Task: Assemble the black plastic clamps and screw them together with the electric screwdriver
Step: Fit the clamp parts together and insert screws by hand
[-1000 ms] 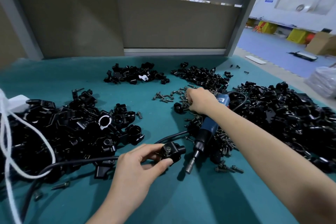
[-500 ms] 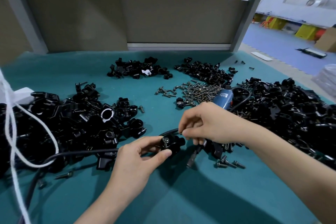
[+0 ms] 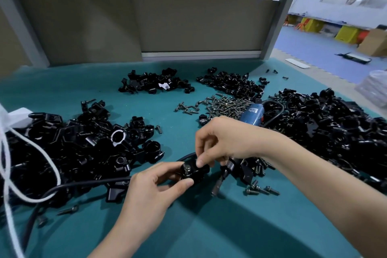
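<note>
My left hand (image 3: 149, 189) pinches a black plastic clamp (image 3: 193, 172) between thumb and fingers, just above the teal table. A screw head shows on the clamp's top. My right hand (image 3: 222, 142) comes from the right, its curled fingertips pressed on the clamp's upper right; whether they hold a screw is hidden. The blue electric screwdriver (image 3: 250, 114) lies on the table behind my right hand, its bit tip (image 3: 215, 187) poking out below my wrist.
Heaps of black clamp parts lie at left (image 3: 69, 148), right (image 3: 326, 132), back centre (image 3: 155, 85) and back right (image 3: 232, 84). Loose screws (image 3: 222, 103) are spread behind my hands, a few more (image 3: 260, 190) near the bit. A black cable (image 3: 83, 183) and white cord (image 3: 27, 197) run at left.
My right hand left the screw pile at the back, came toward me and now touches the clamp in my left hand. The clamp stayed in my left hand.
</note>
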`<state>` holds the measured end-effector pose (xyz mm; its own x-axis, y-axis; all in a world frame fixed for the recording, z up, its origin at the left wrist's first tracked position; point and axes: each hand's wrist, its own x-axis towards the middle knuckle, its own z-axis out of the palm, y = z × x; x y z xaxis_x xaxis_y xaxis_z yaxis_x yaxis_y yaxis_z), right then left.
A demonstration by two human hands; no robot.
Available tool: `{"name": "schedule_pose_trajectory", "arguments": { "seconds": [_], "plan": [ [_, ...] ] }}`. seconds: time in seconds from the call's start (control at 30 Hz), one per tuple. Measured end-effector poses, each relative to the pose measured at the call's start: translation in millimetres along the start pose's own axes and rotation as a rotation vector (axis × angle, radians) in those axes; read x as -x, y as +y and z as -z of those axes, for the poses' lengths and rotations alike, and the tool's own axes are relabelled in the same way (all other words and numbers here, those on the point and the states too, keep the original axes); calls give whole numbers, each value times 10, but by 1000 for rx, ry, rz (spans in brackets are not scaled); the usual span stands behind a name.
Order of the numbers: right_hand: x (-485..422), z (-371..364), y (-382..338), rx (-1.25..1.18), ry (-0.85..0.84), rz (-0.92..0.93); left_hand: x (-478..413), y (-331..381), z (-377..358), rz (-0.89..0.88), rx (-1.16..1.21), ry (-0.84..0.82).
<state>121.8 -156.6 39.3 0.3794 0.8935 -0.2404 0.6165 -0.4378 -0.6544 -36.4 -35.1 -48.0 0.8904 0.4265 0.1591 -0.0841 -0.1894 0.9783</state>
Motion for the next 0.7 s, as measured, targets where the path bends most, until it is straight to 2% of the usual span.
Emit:
{"name": "schedule_pose_trajectory", "arguments": {
  "seconds": [0.37, 0.47, 0.6, 0.7],
  "plan": [
    [-37, -126, 46, -215, -110, -153, -14, -37, -7, -4, 56, -13],
    [-17, -218, 51, -404, -138, -179, -28, -49, -12, -8, 65, 25],
    [-11, -306, 31, -727, -8, -152, -41, 8, 10, -86, 122, 132],
    [-14, -359, -32, -878, 24, -126, -33, 28, 43, -187, 51, 174]
  ]
}}
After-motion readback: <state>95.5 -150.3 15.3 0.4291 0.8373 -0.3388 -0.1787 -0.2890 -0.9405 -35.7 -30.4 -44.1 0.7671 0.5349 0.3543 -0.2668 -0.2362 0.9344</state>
